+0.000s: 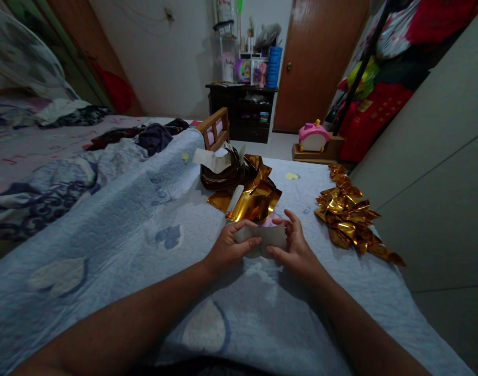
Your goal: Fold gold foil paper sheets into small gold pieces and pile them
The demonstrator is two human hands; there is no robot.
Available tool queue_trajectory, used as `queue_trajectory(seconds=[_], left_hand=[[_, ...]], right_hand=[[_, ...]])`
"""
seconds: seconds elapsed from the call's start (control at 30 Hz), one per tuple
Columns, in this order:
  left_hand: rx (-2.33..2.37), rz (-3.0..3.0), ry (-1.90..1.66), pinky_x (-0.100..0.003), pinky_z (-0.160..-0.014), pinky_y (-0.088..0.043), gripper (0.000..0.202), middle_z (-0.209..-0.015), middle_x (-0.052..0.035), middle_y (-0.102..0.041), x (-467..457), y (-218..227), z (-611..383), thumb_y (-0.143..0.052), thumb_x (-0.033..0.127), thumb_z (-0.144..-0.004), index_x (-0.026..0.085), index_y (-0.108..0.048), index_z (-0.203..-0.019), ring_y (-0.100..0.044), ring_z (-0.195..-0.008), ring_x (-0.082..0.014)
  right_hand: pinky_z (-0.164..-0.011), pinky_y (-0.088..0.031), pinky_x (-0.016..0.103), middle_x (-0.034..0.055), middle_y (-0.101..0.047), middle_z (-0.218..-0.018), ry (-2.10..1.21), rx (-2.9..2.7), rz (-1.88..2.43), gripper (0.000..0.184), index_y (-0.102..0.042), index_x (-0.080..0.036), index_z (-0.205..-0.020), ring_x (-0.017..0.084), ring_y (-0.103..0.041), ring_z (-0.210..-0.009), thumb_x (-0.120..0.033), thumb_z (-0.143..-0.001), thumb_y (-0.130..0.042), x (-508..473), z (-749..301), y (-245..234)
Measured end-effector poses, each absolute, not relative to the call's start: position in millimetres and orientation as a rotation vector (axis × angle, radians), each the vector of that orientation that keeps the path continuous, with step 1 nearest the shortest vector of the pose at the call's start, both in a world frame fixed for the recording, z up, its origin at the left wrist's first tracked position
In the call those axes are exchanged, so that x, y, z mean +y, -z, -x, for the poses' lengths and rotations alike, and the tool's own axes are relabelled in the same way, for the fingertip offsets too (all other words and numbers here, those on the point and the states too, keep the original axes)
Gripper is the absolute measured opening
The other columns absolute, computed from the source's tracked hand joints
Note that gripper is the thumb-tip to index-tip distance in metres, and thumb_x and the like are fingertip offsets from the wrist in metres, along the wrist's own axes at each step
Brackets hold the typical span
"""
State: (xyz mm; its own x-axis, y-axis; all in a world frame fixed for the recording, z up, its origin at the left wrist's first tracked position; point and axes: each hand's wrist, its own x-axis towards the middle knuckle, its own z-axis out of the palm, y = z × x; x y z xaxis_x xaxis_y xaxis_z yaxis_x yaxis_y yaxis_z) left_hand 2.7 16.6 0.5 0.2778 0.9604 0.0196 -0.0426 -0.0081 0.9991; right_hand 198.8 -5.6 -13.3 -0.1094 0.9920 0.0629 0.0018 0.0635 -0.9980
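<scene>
Between my two hands is a small sheet of paper (276, 236) with its pale grey side toward me, held a little above the bed. My left hand (233, 243) pinches its left part, thumb in front and fingers behind. At the right part, my right hand (293, 245) grips it with the thumb on the near face and the fingers curled around the edge. Just beyond them lies a loose stack of gold foil paper (258, 201), some sheets showing pale backs. To the right sits a pile of folded gold foil pieces (346, 211).
A light blue quilt (144, 271) with heart shapes covers the bed. At its far end stands a wooden rail (215, 129). A pink toy (314, 137) is beyond the bed, and a pale cabinet (438, 209) borders the right side. Rumpled bedding (66, 177) lies left.
</scene>
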Motion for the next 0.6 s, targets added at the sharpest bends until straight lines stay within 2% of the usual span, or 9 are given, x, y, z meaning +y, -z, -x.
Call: queue_trajectory(seconds=[0.07, 0.13, 0.27, 0.43, 0.6], left_hand=[[0.959, -1.267, -1.048, -0.022, -0.060, -0.046, 0.030, -0.073, 0.0003, -0.065, 16, -2, -3, -0.084, 0.035, -0.070, 0.016, -0.071, -0.089, -0.056, -0.062, -0.0119], [0.947, -1.247, -1.060, -0.023, -0.061, -0.047, 0.030, -0.074, -0.0002, -0.066, 15, -4, -3, -0.084, 0.035, -0.069, 0.016, -0.071, -0.088, -0.058, -0.064, -0.0125], [0.923, -1.297, -1.047, -0.024, -0.065, -0.048, 0.027, -0.077, -0.0018, -0.068, 14, -6, -3, -0.084, 0.032, -0.070, 0.016, -0.072, -0.087, -0.060, -0.068, -0.0138], [0.886, -1.439, -1.027, -0.027, -0.072, -0.050, 0.026, -0.088, -0.0049, -0.072, 14, -4, 2, -0.079, 0.031, -0.077, 0.016, -0.072, -0.097, -0.065, -0.078, -0.0173], [0.851, -1.787, -1.181, -0.031, -0.084, -0.051, 0.029, -0.105, -0.0071, -0.073, 14, -4, 13, -0.070, 0.026, -0.086, 0.019, -0.067, -0.113, -0.066, -0.091, -0.0195]], right_hand=[[-0.072, -0.052, 0.032, 0.0069, -0.063, -0.110, -1.468, -1.298, 1.033, 0.073, -0.049, -0.025, -0.132, 0.020, -0.062, -0.087, -0.039, -0.070, -0.085, -4, -199, 14], [-0.064, -0.048, 0.028, 0.0037, -0.066, -0.089, -1.601, -1.310, 0.993, 0.049, -0.062, -0.020, -0.112, 0.016, -0.060, -0.073, -0.041, -0.073, -0.083, -4, -199, 14], [-0.060, -0.043, 0.027, 0.0008, -0.064, -0.075, -1.509, -1.367, 0.997, 0.026, -0.068, -0.018, -0.091, 0.013, -0.053, -0.063, -0.035, -0.075, -0.080, -5, -199, 10], [-0.058, -0.040, 0.026, -0.0020, -0.058, -0.067, -1.323, -1.436, 1.061, 0.010, -0.068, -0.018, -0.080, 0.012, -0.048, -0.060, -0.026, -0.076, -0.072, -6, -200, 5], [-0.060, -0.041, 0.026, -0.0006, -0.062, -0.071, -1.231, -1.512, 1.133, 0.012, -0.070, -0.018, -0.086, 0.013, -0.050, -0.064, -0.024, -0.077, -0.065, -6, -201, 3]])
